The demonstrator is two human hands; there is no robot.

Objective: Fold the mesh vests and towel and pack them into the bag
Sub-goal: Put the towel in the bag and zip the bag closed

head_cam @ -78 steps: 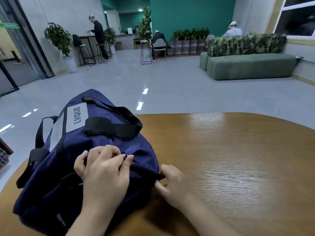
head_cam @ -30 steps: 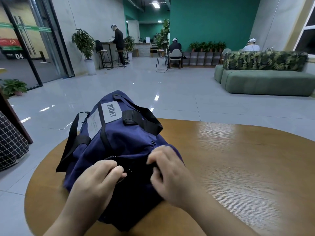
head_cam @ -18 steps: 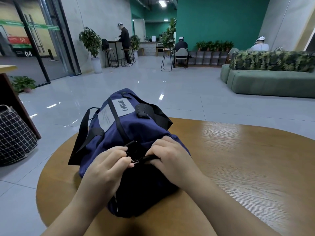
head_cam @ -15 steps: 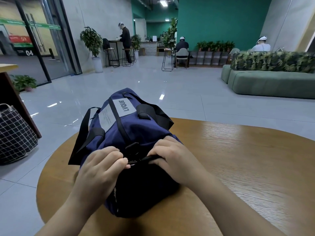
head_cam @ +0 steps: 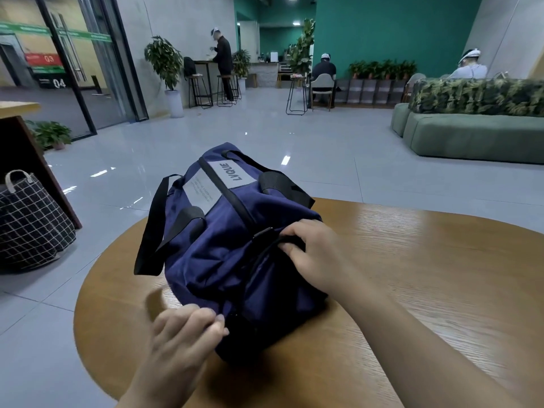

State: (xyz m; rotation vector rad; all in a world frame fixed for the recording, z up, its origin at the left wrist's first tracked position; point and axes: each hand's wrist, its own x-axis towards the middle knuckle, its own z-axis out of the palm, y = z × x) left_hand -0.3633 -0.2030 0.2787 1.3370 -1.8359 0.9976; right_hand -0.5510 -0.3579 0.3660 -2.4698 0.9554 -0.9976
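Observation:
A navy duffel bag [head_cam: 223, 251] with black straps and a grey label lies on the round wooden table [head_cam: 426, 290]. Its top looks closed. My right hand [head_cam: 318, 254] grips a black strap tab [head_cam: 272, 238] at the top of the bag's near end. My left hand [head_cam: 182, 334] is blurred at the bag's lower near corner. Its curled fingers and thumb pinch something at the bag's edge there. No vests or towel are in sight.
A black checked basket [head_cam: 29, 222] stands on the floor to the left, beside a dark wooden cabinet [head_cam: 20, 148]. A green sofa [head_cam: 471, 136] is at the far right. Three people, stools and potted plants are far back.
My left hand has slid from the top of the bag's near end down to its lower near corner. My right hand keeps its hold on the black tab. The view has shifted.

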